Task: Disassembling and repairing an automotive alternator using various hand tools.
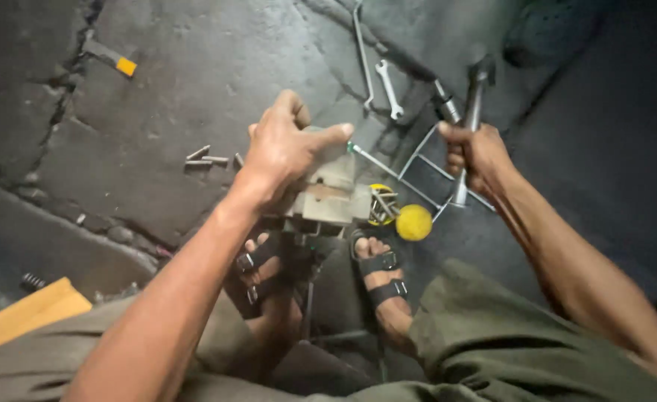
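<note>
block: pale metal block [328, 195], boxy, flat-faced, w/ a brownish band across the middle; sits on a dark stand between the person's sandalled feet [379, 279]; lower part hidden by the wrist

block handling: judged heavy & rigid, won't flex; faces look smooth, maybe greasy, so prob. slippery; best held over the top & sides w/ a wide palm grip, as it is now

left hand: left hand [284, 149] draped over the top of the block, thumb out to the right, fingers curled on the far side; grip clamped on the block, steadying it

rod: thin steel rod [373, 160] w/ a green tip sticks out just right of the block, near the thumb; looks stiff but thin

right hand: right hand [474, 152] well right of the block, fist clenched round the shaft of a hammer [471, 112]; head raised, up & away from the block

hammer handling: judged top-heavy, hard steel; hold low on the shaft for swing; shaft looks bare metal, could slip

near the block: yellow ball [414, 222] just right of it on the floor; yellow-rimmed part [381, 202] touching its right side; wire frame [429, 175] beyond the rod

further off: spanner [389, 89] above-right of the block; loose bolts [208, 157] to its left; cracked concrete floor [157, 89] under all
</note>
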